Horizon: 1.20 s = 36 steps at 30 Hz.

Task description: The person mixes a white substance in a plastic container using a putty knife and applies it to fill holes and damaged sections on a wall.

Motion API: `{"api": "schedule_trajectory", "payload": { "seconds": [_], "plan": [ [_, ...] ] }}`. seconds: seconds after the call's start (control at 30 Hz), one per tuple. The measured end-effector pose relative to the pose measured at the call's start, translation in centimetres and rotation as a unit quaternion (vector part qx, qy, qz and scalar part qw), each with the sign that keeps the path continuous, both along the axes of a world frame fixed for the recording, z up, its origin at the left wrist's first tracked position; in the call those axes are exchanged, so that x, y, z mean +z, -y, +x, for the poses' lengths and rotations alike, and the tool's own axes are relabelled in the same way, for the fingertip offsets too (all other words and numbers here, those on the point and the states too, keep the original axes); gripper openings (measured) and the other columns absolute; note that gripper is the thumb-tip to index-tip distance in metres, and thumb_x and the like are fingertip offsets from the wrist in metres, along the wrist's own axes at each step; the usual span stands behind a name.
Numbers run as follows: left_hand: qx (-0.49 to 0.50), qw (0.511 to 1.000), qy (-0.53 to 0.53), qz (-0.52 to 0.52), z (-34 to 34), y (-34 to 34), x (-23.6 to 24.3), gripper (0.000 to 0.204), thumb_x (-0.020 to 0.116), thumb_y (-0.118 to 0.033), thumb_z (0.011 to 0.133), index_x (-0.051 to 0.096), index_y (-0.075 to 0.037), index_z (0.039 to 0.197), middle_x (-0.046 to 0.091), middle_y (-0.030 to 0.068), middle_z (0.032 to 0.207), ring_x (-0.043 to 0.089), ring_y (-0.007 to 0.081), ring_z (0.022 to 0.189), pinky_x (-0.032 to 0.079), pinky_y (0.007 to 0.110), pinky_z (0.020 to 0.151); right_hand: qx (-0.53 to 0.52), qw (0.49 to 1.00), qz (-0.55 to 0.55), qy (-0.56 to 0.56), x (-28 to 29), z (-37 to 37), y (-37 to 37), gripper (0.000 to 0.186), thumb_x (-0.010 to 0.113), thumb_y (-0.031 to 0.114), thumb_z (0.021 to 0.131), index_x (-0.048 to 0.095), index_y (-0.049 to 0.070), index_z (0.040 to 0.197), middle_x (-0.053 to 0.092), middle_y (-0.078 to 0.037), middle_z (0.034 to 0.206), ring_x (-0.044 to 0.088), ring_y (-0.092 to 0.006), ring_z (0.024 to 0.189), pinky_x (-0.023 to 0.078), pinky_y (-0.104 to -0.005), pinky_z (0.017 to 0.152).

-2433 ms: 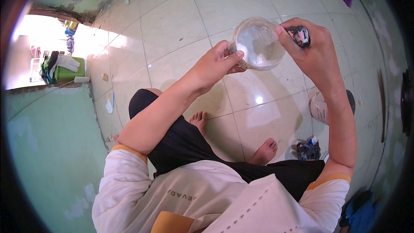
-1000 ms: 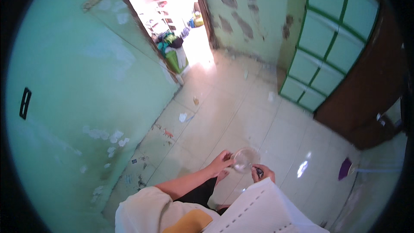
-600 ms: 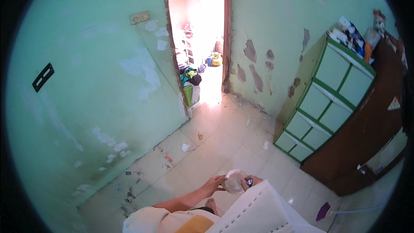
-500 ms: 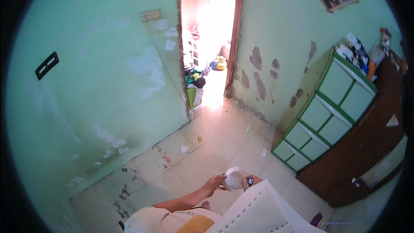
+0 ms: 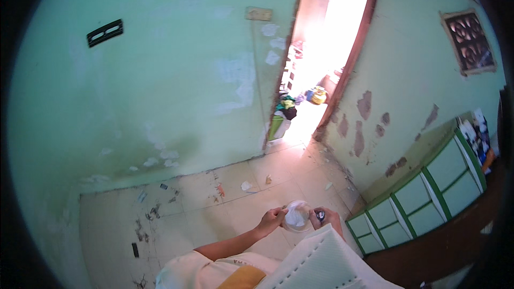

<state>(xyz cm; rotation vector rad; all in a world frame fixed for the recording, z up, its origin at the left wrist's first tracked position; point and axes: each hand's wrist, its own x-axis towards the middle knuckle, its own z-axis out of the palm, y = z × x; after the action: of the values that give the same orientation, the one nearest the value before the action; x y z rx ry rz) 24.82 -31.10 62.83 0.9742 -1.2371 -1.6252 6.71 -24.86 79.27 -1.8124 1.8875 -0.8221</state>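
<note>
A round, shallow white bowl [image 5: 297,216] is held out above the tiled floor, with a whitish mass inside it. My left hand [image 5: 273,219] grips its left rim, fingers closed on the edge. At the bowl's right side is my right hand [image 5: 333,221], curled round a small dark object with a shiny end [image 5: 320,215]. What kind of object that is I cannot make out. The white fabric in front hides part of my right forearm.
Scraps and dark smudges lie on the floor by the left wall, with a black bar [image 5: 135,250] among them. To the right stands a green-and-white drawer cabinet [image 5: 401,214]. Beyond the bright doorway [image 5: 334,48] are a yellow gas cylinder [image 5: 318,95] and a green basket [image 5: 276,127] of clothes.
The view has swung left, so the doorway and cabinet sit farther right in it. Both hands stay at the bowl, which is still held up.
</note>
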Motion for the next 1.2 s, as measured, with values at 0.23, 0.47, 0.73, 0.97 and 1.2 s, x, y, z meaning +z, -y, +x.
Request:
{"api": "schedule_trajectory", "payload": {
  "seconds": [0.23, 0.47, 0.73, 0.97, 1.2],
  "plan": [
    [0.191, 0.978, 0.081, -0.003, 4.9, 0.9, -2.5, 0.042, 0.058, -0.043, 0.098, 0.068, -0.002, 0.090, 0.063, 0.0023, 0.070, 0.060, 0.0115, 0.062, 0.050, 0.029, 0.060, 0.205, 0.975, 0.055, 0.072, -1.0, 3.0, 5.8, 0.022, 0.072, 0.019, 0.091, 0.072, -0.004, 0.092, 0.069, -0.021, 0.077, 0.068, -0.0264, 0.064, 0.053, -0.0360, 0.062],
    [0.249, 0.967, 0.048, 0.014, 3.6, -0.2, 1.0, 0.047, 0.058, -0.045, 0.096, 0.069, 0.000, 0.093, 0.064, 0.0029, 0.072, 0.060, 0.0112, 0.062, 0.051, 0.028, 0.061, 0.310, 0.946, -0.044, 0.081, 0.3, 3.0, 8.6, 0.021, 0.069, 0.018, 0.094, 0.072, -0.003, 0.094, 0.068, -0.018, 0.071, 0.066, -0.0205, 0.060, 0.052, -0.0333, 0.059],
    [0.269, 0.962, 0.041, 0.016, 4.4, -0.4, 1.5, 0.044, 0.055, -0.041, 0.099, 0.065, 0.002, 0.095, 0.061, 0.0033, 0.074, 0.060, 0.0121, 0.065, 0.053, 0.029, 0.060, 0.315, 0.947, 0.029, 0.061, 1.7, 3.3, 11.2, 0.020, 0.070, 0.016, 0.092, 0.072, -0.003, 0.092, 0.070, -0.017, 0.077, 0.068, -0.0230, 0.065, 0.053, -0.0339, 0.063],
    [0.265, 0.953, 0.143, 0.035, 6.4, -0.8, 1.8, 0.044, 0.055, -0.043, 0.098, 0.065, 0.000, 0.090, 0.062, 0.0035, 0.075, 0.060, 0.0109, 0.068, 0.051, 0.030, 0.060, 0.333, 0.939, 0.042, 0.073, 0.5, 3.0, 11.0, 0.019, 0.070, 0.015, 0.091, 0.071, -0.004, 0.089, 0.069, -0.018, 0.077, 0.067, -0.0242, 0.064, 0.053, -0.0351, 0.064],
    [0.304, 0.950, 0.076, 0.018, 6.7, -1.9, 1.5, 0.049, 0.057, -0.047, 0.094, 0.062, 0.000, 0.081, 0.057, 0.0028, 0.068, 0.054, 0.0114, 0.062, 0.047, 0.030, 0.058, 0.345, 0.935, 0.020, 0.084, 0.4, 6.7, 8.1, 0.018, 0.069, 0.014, 0.093, 0.071, -0.003, 0.094, 0.069, -0.016, 0.072, 0.067, -0.0246, 0.062, 0.053, -0.0333, 0.063]
  ]
}}
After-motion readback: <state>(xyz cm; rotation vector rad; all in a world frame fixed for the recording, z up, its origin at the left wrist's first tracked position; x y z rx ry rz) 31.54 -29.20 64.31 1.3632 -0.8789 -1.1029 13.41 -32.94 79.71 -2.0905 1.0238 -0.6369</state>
